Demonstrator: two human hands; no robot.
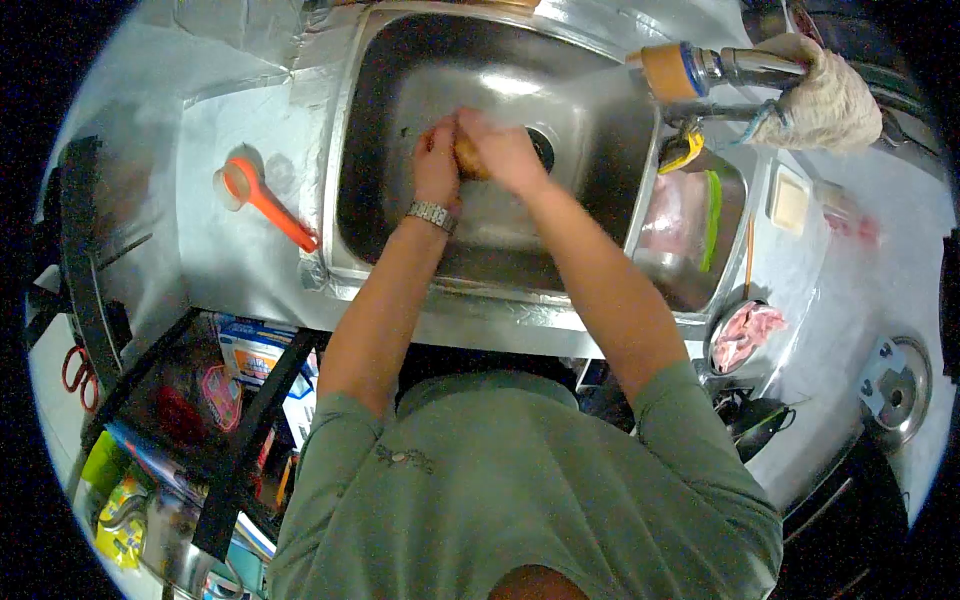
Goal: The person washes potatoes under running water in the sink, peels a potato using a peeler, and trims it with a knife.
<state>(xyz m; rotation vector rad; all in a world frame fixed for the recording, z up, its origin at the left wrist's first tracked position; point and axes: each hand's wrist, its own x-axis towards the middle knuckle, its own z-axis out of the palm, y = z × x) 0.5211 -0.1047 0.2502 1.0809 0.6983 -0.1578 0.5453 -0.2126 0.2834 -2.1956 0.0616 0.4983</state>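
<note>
Inside the steel sink (345, 190), both bare hands are at a round, yellow-brown thing that looks like a potato (470, 158). My left hand (437, 165), with a metal watch (432, 214) at its wrist, has its fingers closed round the left side of it. From the right, my right hand (500, 152) lies over and against the same thing; its fingers are smeared by motion. The hands cover much of the potato-like thing. Just beyond my right hand is the dark drain hole (541, 150).
A cloth-wrapped faucet (672, 72) reaches over the sink's right edge. A small side basin holds a clear green-edged bag (685, 215). Raw meat (748, 332) sits in a bowl near a metal lid (905, 390). An orange-handled tool (268, 203) lies on the left counter.
</note>
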